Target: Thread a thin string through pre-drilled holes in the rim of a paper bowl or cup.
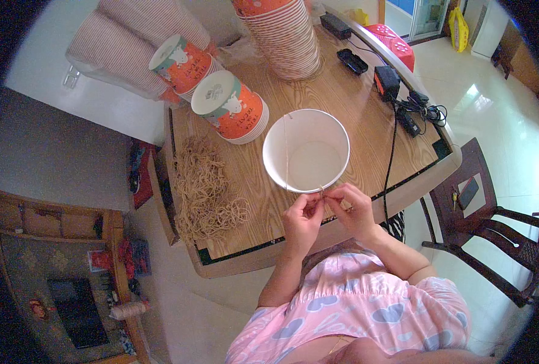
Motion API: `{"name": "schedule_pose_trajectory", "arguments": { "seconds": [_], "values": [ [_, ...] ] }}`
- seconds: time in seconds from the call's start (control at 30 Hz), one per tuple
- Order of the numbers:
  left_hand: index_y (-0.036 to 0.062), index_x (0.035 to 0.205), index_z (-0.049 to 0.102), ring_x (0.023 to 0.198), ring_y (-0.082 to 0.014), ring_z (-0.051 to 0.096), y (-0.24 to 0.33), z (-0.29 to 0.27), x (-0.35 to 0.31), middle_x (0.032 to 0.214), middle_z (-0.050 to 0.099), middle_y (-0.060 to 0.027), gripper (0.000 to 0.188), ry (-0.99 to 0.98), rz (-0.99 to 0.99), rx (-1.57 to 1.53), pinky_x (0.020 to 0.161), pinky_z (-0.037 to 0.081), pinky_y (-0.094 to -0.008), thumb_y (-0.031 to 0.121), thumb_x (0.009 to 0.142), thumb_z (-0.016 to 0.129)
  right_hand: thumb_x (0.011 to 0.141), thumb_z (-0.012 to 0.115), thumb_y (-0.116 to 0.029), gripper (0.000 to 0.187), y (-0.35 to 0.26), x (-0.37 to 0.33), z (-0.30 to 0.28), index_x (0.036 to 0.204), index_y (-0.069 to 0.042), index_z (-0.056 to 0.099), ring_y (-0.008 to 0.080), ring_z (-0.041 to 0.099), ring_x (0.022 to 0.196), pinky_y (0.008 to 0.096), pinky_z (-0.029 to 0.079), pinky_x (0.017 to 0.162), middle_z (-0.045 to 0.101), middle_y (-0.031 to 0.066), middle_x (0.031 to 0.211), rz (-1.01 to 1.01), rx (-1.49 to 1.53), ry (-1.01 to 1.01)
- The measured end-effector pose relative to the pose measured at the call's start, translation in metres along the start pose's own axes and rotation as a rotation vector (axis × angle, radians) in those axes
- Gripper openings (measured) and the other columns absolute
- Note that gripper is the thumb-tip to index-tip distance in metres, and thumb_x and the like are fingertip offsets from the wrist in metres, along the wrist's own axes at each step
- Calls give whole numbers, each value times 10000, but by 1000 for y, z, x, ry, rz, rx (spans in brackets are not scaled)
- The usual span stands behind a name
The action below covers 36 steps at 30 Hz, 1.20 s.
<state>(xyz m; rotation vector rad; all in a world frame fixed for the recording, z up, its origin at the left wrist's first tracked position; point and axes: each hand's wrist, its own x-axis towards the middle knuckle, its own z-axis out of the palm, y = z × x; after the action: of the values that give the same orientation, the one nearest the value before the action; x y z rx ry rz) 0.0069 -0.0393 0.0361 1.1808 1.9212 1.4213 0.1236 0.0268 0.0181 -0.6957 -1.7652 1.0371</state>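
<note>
A white paper bucket [274, 159] stands at the table's near side with its mouth toward me. My left hand [302, 222] and my right hand [354, 211] meet at its near rim, fingertips pinched together on a thin brown cord [323, 188]. The exact hold on the cord is partly hidden by my fingers. Another length of cord [287, 151] crosses the bucket's opening from the far rim. To the left lies a tangled heap of brown cords [206, 191].
Orange and green printed buckets [236, 115] sit upside down at the back left. A tall bucket stack [288, 42] and wrapped stacks [115, 51] stand behind. Chargers and cables [410, 115] lie along the right edge of the wooden table [254, 209]. A dark chair [482, 206] stands right.
</note>
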Motion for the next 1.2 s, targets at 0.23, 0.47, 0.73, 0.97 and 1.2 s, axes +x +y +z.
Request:
{"name": "schedule_pose_trajectory", "arguments": {
  "seconds": [0.23,0.47,0.73,0.97,1.2],
  "values": [
    [-9,889,630,598,-50,560,2,-1,-1,698,636,-21,100,0,9,-40,546,449,-214,31,798,638,738,642,56,118,-5,-3,-1,849,25,612,208,600,715,280,476,611,605,117,795,35,17,-32],
    [-13,891,663,636,-49,576,8,-4,-1,748,647,-12,94,-32,-101,-180,568,457,-190,38,819,632,742,662,0,118,-6,-3,-3,851,1,615,241,593,687,314,477,579,590,114,778,5,4,-28],
    [-9,882,663,642,-53,586,6,-6,-2,745,648,-10,86,-52,-145,-240,583,470,-191,38,818,630,744,610,41,152,-8,-4,-9,889,-6,614,244,592,684,308,475,576,578,121,792,-33,-8,-84],
    [-5,863,652,604,-35,557,2,-5,-2,703,629,10,83,-69,-126,-169,556,448,-188,49,803,636,830,534,9,151,6,-10,-2,968,27,592,120,553,732,244,452,651,583,50,795,268,234,-29],
    [-12,853,642,617,-38,567,6,-7,-3,701,630,4,83,-95,-183,-256,562,454,-190,58,813,629,896,544,-119,167,6,-5,-6,991,7,598,70,530,735,211,433,659,595,5,836,608,677,-164]
  ]
}}
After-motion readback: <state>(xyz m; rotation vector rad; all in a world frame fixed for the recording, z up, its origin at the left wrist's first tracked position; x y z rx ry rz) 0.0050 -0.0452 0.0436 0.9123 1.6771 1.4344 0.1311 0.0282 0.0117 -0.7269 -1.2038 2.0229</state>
